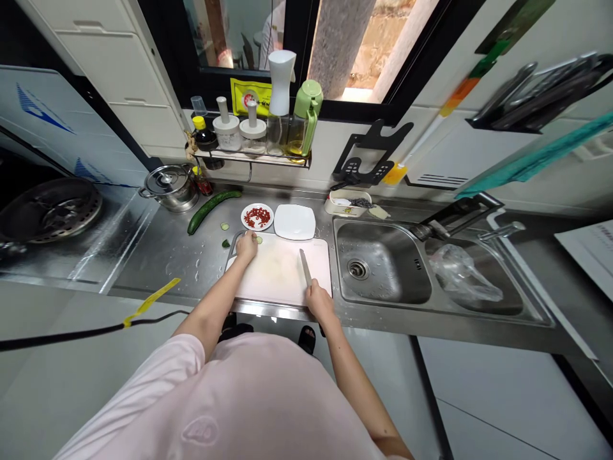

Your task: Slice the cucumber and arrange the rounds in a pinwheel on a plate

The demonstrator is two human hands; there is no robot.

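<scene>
SS sink (383,265) w/ plastic bag (464,275)

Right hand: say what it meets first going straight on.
The right hand and knife point at the white plate past the cutting board; depth is unclear, so the board may come first.

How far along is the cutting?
Done: chopped red chillies sit on a small plate; cucumber slices lie by the board. In hand: right hand grips a kitchen knife on the white cutting board; left hand is at its far edge. Left: a long cucumber, apparently uncut.
</scene>
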